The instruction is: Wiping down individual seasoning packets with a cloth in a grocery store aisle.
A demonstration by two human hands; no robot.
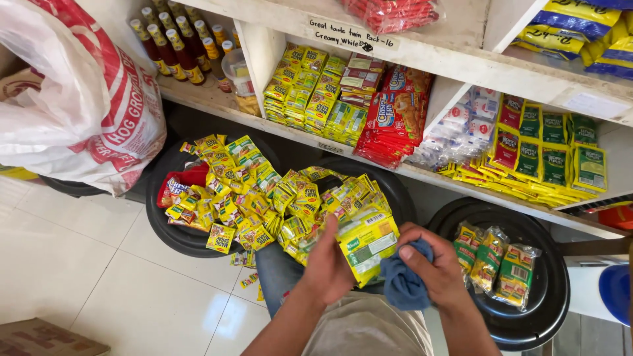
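Observation:
My left hand (328,262) grips a yellow and green seasoning packet (369,245) by its lower left edge, over my lap. My right hand (436,269) is closed around a crumpled blue cloth (403,285), just right of the packet and touching its lower corner. A heap of small yellow sachets (264,201) lies spread over two black round lids (173,231) in front of me.
A third black round lid (547,296) at the right carries three sachet bundles (496,264). White shelves (461,62) above hold stacked yellow, red and green packets and several sauce bottles (173,46). A large white and red sack (79,99) stands at the left; a cardboard box (39,339) lies on the tiled floor.

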